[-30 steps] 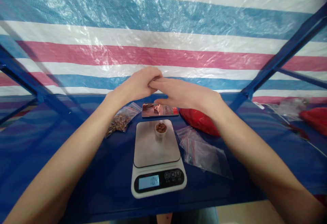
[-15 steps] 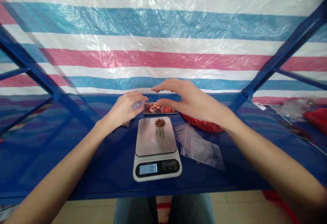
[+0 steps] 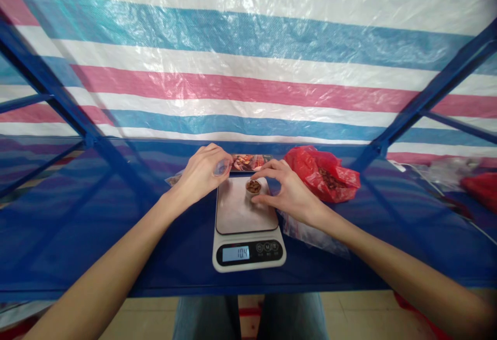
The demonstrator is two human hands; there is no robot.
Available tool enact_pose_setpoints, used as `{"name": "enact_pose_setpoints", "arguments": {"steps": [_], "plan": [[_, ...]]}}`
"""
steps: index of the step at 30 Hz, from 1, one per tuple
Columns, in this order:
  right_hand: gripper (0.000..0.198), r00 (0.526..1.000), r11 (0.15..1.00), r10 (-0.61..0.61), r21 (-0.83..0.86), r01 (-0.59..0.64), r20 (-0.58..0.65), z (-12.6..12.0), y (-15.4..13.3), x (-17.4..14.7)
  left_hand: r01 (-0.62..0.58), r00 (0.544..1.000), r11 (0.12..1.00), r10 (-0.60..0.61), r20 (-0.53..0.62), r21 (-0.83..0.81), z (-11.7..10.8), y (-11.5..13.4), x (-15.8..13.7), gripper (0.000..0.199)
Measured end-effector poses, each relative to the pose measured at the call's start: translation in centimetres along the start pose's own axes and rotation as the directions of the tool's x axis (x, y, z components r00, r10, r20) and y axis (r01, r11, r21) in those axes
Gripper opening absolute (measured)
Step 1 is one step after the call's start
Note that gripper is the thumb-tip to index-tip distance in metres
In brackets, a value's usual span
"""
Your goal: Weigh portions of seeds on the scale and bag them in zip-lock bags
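A small cup [image 3: 253, 187] full of brown, bean-like pieces stands upright on the steel plate of a white digital scale [image 3: 248, 216], whose display reads 10.4. My right hand [image 3: 281, 187] reaches in from the right, thumb and index finger closed about the cup's near and far sides. Between the curled fingers of my left hand [image 3: 205, 172], left of the scale's back edge, is a small clear plastic bag [image 3: 222, 167]; most of it is hidden. Beyond the scale lies a phone [image 3: 250, 162] with a lit picture.
Right of the scale, an open red plastic bag [image 3: 322, 174] holds more brown pieces. Flat clear zip bags [image 3: 310, 234] lie partly under my right forearm. A small filled bag [image 3: 173, 179] is behind my left wrist. Blue metal posts flank the blue shelf [image 3: 174, 267], with striped sheeting behind.
My right hand has come down and toward me, from above the phone to the cup. It uncovers the red bag. The left hand still holds the clear bag; the view has shifted slightly.
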State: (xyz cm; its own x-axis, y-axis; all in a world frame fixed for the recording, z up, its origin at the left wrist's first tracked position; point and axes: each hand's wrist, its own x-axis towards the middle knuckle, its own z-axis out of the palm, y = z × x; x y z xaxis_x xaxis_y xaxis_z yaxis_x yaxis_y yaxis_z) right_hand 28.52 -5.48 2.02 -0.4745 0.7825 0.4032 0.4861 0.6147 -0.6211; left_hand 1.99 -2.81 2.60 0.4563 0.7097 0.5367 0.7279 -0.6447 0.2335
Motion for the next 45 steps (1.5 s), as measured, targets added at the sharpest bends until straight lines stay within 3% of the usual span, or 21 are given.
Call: {"name": "enact_pose_setpoints", "arguments": {"steps": [4,9,13,20,25,30,35,41,43,45], "plan": [[0.029,0.999,0.999,0.014,0.031,-0.013,-0.028,0.2,-0.1,0.3,0.003,0.999,1.0,-0.004,-0.036,-0.012,-0.1,-0.2,0.0,0.015],[0.028,0.998,0.974,0.052,0.224,-0.045,-0.029,0.4,-0.9,1.6,0.038,0.999,0.999,-0.037,-0.028,0.017,0.1,0.2,0.0,0.01],[0.026,1.0,0.967,0.008,0.253,-0.001,-0.026,0.8,-2.2,3.8,0.077,0.997,0.996,-0.076,-0.03,0.036,0.3,0.2,-0.1,0.013],[0.023,0.996,0.983,-0.093,-0.16,0.09,-0.01,1.1,-3.9,6.9,0.174,0.984,0.984,-0.171,-0.056,0.05,0.0,-0.3,0.0,0.012],[0.023,0.983,0.913,-0.174,-0.364,0.185,0.062,1.4,-4.6,7.6,0.238,0.971,0.969,-0.235,-0.049,0.065,-0.2,-0.1,0.1,0.012],[0.024,0.945,0.788,-0.294,-0.523,0.324,0.144,1.8,-5.0,8.0,0.33,0.944,0.939,-0.326,-0.056,0.095,-0.2,0.3,0.1,0.012],[0.022,0.901,0.635,-0.356,-0.643,0.428,0.248,1.9,-5.8,8.8,0.387,0.915,0.921,-0.39,-0.098,-0.053,0.2,-0.2,0.2,0.018],[0.021,0.791,0.376,-0.476,-0.723,0.579,0.385,1.9,-6.7,10.1,0.37,0.891,0.847,-0.44,-0.113,-0.382,0.3,-0.8,0.6,0.011],[0.021,0.759,0.345,-0.503,-0.709,0.616,0.415,1.4,-6.9,10.5,0.335,0.891,0.785,-0.444,-0.095,-0.521,0.3,-0.8,0.7,0.01],[0.022,0.756,0.393,-0.521,-0.675,0.625,0.396,0.7,-6.9,10.6,0.295,0.894,0.712,-0.441,-0.079,-0.637,0.3,-0.7,0.7,0.014]]}}
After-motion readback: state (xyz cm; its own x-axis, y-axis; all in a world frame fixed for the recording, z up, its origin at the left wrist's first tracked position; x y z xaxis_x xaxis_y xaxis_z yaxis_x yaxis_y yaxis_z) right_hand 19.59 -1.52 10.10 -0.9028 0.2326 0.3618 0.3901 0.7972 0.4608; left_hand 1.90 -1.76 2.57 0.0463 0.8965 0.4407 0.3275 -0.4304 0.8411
